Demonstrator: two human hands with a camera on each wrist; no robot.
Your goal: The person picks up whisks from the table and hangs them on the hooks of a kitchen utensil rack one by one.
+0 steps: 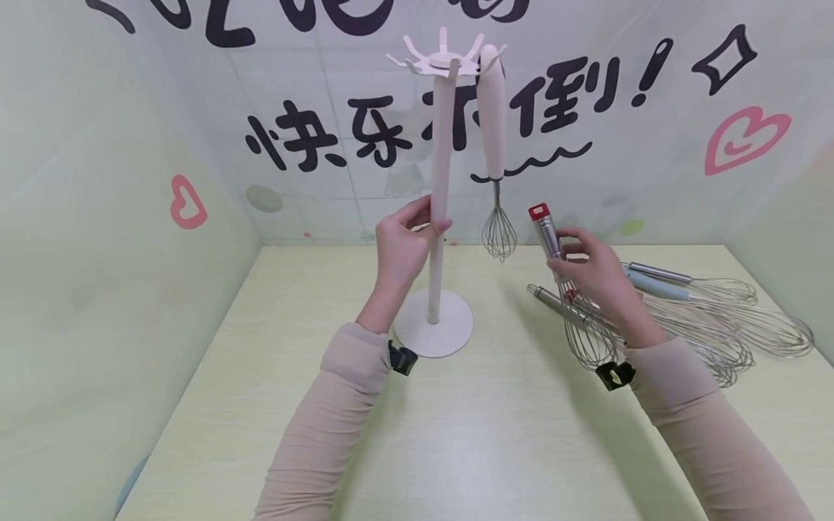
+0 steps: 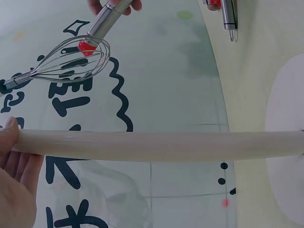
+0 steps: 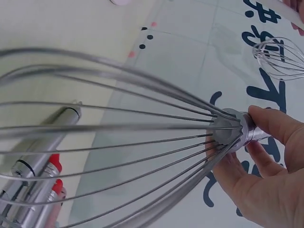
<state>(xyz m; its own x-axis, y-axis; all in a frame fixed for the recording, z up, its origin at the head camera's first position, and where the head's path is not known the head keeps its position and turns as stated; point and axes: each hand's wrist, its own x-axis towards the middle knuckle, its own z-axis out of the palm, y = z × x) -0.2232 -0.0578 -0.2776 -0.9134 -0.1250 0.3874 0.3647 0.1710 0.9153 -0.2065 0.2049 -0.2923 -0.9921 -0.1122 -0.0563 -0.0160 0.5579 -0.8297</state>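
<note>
My left hand (image 1: 405, 242) grips the white post (image 1: 442, 152) of an upright stand, its thumb across the front. Hooks fan out at the post's top, and a whisk with a thick white handle (image 1: 491, 116) hangs from the right side. In my right hand (image 1: 596, 271) is a metal whisk (image 1: 549, 235) with a red handle end, held by the handle, wires pointing down. The right wrist view shows thumb and fingers around the handle near the wire loops (image 3: 156, 128). This whisk is apart from the stand.
Several whisks lie in a pile at the right of the table, among them one with a light blue handle (image 1: 658, 284) and one with a steel handle (image 1: 554, 300). The stand's round base (image 1: 433, 340) sits on the table. A printed backdrop (image 1: 313, 210) rises behind.
</note>
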